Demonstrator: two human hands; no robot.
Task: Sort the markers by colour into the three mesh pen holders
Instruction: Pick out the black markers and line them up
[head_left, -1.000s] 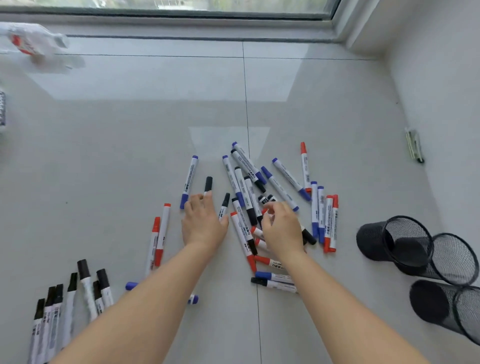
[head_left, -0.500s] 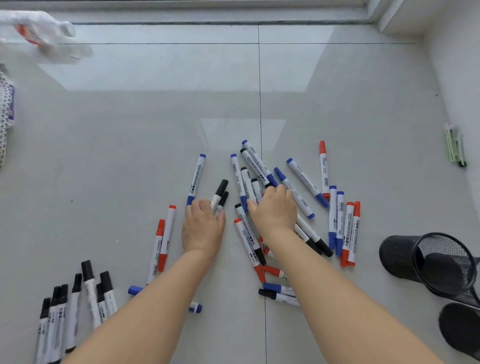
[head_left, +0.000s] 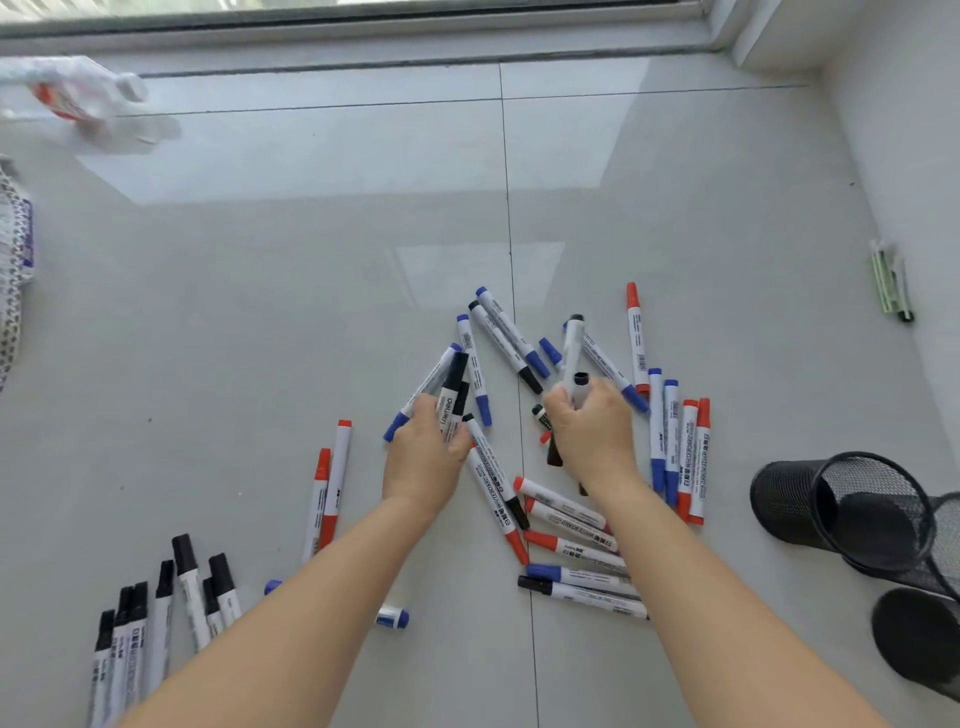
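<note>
Red, blue and black markers lie scattered on the grey tiled floor (head_left: 311, 291). My left hand (head_left: 423, 457) grips two black markers (head_left: 453, 387) lifted off the floor, beside a blue marker (head_left: 423, 387). My right hand (head_left: 592, 436) holds black markers (head_left: 573, 348) upright above the pile. Several black markers (head_left: 161, 608) lie grouped at the lower left. Two red markers (head_left: 330, 488) lie left of my left arm. A black mesh pen holder (head_left: 784, 499) lies on its side at the right, with a second holder (head_left: 914, 644) below it and a third behind, mostly hidden.
A white wall (head_left: 914, 156) runs along the right, with a green-and-black object (head_left: 891, 283) at its foot. A window frame (head_left: 363, 26) closes the far side. A plastic wrapper (head_left: 78, 104) and a patterned item (head_left: 15, 270) lie at the far left.
Both hands have closed on black markers and lifted them off the floor. The right hand now holds markers upright; the left hand has raised two.
</note>
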